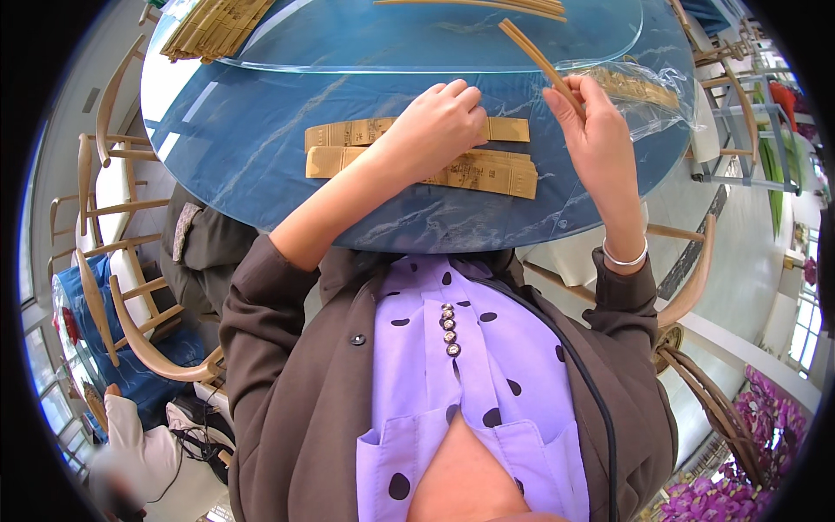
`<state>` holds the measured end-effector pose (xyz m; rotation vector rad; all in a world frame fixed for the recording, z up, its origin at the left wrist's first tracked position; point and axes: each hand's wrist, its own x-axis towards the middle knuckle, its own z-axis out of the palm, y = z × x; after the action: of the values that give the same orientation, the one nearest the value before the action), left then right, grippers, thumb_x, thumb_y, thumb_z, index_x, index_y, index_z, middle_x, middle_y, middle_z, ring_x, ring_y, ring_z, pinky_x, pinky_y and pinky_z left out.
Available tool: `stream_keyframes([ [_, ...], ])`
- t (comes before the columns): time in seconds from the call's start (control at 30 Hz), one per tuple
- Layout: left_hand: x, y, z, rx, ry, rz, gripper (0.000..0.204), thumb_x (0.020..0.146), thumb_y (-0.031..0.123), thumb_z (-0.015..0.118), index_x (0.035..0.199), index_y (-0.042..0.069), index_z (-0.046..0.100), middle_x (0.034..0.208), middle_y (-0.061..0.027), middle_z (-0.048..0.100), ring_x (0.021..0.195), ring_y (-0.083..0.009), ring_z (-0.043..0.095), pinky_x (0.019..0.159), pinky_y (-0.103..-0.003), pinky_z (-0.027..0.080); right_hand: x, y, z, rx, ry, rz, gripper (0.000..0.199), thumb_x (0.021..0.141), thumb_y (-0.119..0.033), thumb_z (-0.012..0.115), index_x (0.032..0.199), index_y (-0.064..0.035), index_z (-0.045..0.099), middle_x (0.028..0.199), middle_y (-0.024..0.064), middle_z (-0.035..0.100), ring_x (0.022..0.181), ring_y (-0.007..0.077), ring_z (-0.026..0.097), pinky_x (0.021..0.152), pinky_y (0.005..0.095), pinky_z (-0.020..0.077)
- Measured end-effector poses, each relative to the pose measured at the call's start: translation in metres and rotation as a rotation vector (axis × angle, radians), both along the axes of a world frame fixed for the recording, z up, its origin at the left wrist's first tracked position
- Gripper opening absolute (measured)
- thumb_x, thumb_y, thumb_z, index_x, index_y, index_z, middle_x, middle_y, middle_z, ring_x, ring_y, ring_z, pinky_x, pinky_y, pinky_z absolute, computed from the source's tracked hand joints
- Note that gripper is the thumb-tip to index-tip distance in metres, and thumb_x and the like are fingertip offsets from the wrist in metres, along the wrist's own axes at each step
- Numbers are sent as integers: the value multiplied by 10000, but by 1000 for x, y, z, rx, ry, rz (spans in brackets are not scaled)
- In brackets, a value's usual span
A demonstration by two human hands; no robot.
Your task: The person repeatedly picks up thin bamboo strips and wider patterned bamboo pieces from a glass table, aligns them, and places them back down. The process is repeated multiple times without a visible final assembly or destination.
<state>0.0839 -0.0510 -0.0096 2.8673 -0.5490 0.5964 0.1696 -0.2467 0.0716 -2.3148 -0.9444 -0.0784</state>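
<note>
My right hand (596, 130) grips a pair of wooden chopsticks (531, 54), which slant up and to the left from between thumb and fingers. A silver bangle (625, 250) circles that wrist. Curled fingers close my left hand (441, 120) above the table; whatever they may hold is hidden. Beneath it lie flat brown paper chopstick sleeves in two rows, an upper sleeve (348, 132) and a lower sleeve (491, 173), both partly covered by my left hand and forearm. Beside my right hand rests a clear plastic bag (670, 109) with brown sleeves inside.
A blue marble-patterned round table (252, 148) carries a raised glass turntable (348, 61). On the turntable are a pile of brown sleeves (217, 26) and several loose chopsticks (478, 8). Wooden chairs (165, 352) stand around. Purple flowers (731, 478) are at lower right.
</note>
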Motion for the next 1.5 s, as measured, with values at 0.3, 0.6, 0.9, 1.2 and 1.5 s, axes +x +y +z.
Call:
stream_keyframes([
  [0.3,-5,2,5,-154,11,-27,263,850,224,720,988,8,663,985,-85,594,974,-254,590,864,-357,512,16,-24,-39,-69,595,-20,292,968,-274,674,1052,6,678,800,-31,581,739,55,485,678,231,410],
  [0.6,-7,2,4,-173,-26,-20,329,825,276,744,1000,26,620,1025,-86,574,1024,-248,560,907,-366,471,24,-23,-49,101,731,130,236,953,-219,691,1026,5,673,904,-22,636,849,66,547,805,228,449],
  [0.9,-8,-11,13,-384,90,-74,398,889,308,708,1132,21,577,985,-116,614,963,-292,595,903,-419,466,3,-17,-24,223,883,202,201,952,-187,683,1037,-4,680,906,-25,630,848,42,541,791,200,434],
  [1.2,-18,-9,23,-415,52,-128,361,935,340,646,1051,9,559,953,-148,597,920,-330,596,831,-416,485,0,-18,-6,204,1069,238,192,907,-153,732,1031,-7,713,771,-45,610,633,6,471,558,164,343],
  [1.5,-16,-6,16,-851,218,-260,196,1015,155,537,918,-15,523,800,-141,525,743,-347,521,668,-398,443,1,-18,-6,164,1048,327,202,858,-156,792,982,-10,728,711,-59,574,590,5,435,529,172,300],
])
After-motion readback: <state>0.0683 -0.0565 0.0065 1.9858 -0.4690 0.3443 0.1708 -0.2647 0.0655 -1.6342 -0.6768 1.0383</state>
